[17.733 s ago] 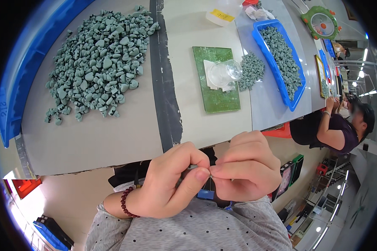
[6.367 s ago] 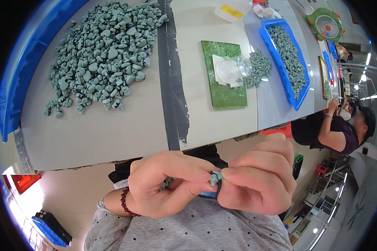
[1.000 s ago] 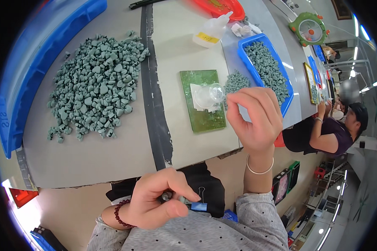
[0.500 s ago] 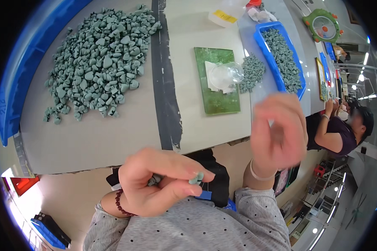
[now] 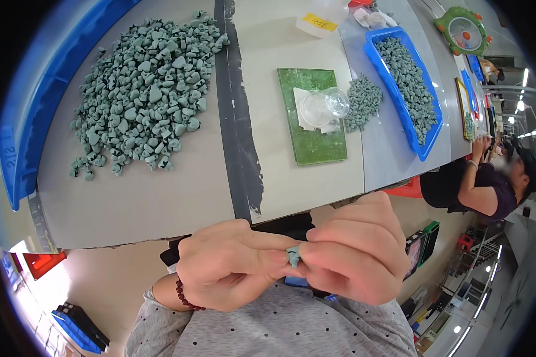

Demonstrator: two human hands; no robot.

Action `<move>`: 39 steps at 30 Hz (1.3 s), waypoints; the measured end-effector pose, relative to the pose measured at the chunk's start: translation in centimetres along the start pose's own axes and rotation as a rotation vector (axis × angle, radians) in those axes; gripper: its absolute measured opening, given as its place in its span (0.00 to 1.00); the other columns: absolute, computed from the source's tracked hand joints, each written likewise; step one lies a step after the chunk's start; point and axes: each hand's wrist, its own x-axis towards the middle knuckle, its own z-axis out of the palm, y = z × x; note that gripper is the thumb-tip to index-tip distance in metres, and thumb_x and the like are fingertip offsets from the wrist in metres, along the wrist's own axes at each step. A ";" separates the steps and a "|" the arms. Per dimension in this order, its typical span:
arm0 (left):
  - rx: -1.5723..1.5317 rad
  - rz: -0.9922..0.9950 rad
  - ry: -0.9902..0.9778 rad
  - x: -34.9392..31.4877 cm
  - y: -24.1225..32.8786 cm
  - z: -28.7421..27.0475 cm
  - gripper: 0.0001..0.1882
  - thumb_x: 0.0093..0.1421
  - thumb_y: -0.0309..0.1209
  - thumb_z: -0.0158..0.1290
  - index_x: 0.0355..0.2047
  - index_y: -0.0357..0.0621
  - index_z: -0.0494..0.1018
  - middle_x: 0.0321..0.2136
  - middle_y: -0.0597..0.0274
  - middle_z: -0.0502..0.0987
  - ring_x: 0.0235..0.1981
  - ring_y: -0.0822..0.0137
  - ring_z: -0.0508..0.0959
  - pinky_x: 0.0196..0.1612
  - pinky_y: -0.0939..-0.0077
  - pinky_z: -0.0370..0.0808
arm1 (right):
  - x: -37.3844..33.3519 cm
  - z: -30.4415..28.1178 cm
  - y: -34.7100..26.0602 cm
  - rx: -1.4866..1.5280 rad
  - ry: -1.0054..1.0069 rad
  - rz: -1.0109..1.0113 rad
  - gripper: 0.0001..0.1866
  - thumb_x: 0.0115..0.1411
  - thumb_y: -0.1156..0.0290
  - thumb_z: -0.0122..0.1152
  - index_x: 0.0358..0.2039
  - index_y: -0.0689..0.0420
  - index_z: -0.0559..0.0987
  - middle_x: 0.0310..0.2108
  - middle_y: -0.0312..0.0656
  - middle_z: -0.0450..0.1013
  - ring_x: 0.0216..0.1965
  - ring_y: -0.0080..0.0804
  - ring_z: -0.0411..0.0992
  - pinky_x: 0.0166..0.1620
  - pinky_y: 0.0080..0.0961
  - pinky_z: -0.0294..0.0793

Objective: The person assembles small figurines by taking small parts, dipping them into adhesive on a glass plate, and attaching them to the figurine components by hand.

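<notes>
In front of my torso, below the table edge, my two hands meet at the fingertips. My left hand [image 5: 238,262] pinches a small grey-green moulded piece [image 5: 293,256] between thumb and forefinger. My right hand [image 5: 357,253] is closed, its thumb and forefinger pressed together against the right side of that piece. Whatever else sits between the right fingertips is hidden. The other fingers of both hands are curled in. Beyond my left hand lies a large pile of similar grey-green pieces [image 5: 155,95] on the table.
A green board [image 5: 298,140] bears a clear jar [image 5: 321,108] on white paper. Beside it lie a heap of smaller grey-green pieces [image 5: 363,104] and a blue tray [image 5: 438,128] of them. A blue bin [image 5: 24,143] stands left. Another person [image 5: 488,184] sits at right.
My right hand has come down and left from near the small-piece heap to my left hand's fingertips. My left hand still pinches the piece.
</notes>
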 end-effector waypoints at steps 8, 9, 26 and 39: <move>0.130 -0.009 0.025 0.2 0.6 -0.1 0.12 0.48 0.21 0.60 0.28 0.40 0.67 0.22 0.47 0.78 0.13 0.73 0.73 0.13 0.83 0.64 | -0.1 0.3 0.2 -0.012 0.013 -0.101 0.11 0.36 0.75 0.65 0.25 0.59 0.78 0.25 0.38 0.73 0.22 0.28 0.69 0.21 0.20 0.59; 0.124 0.001 0.024 0.3 0.4 0.0 0.12 0.48 0.21 0.60 0.28 0.40 0.67 0.22 0.47 0.78 0.13 0.73 0.73 0.13 0.83 0.64 | -0.1 0.2 0.3 -0.016 0.026 -0.102 0.11 0.36 0.75 0.65 0.25 0.59 0.78 0.25 0.38 0.73 0.23 0.28 0.69 0.22 0.19 0.59; -0.456 -0.387 0.121 0.4 0.5 1.7 0.12 0.55 0.22 0.54 0.29 0.39 0.59 0.26 0.51 0.77 0.14 0.83 0.65 0.17 0.91 0.61 | -0.3 -1.1 1.1 0.472 -0.078 0.294 0.09 0.42 0.78 0.63 0.28 0.63 0.78 0.29 0.44 0.74 0.29 0.33 0.72 0.32 0.25 0.69; -1.291 -1.050 0.484 2.4 2.7 2.6 0.11 0.63 0.39 0.39 0.28 0.47 0.59 0.26 0.64 0.63 0.22 0.72 0.60 0.24 0.81 0.60 | -2.0 -7.2 10.3 -0.599 0.164 0.404 0.08 0.44 0.77 0.63 0.28 0.59 0.79 0.38 0.42 0.71 0.40 0.32 0.67 0.44 0.26 0.65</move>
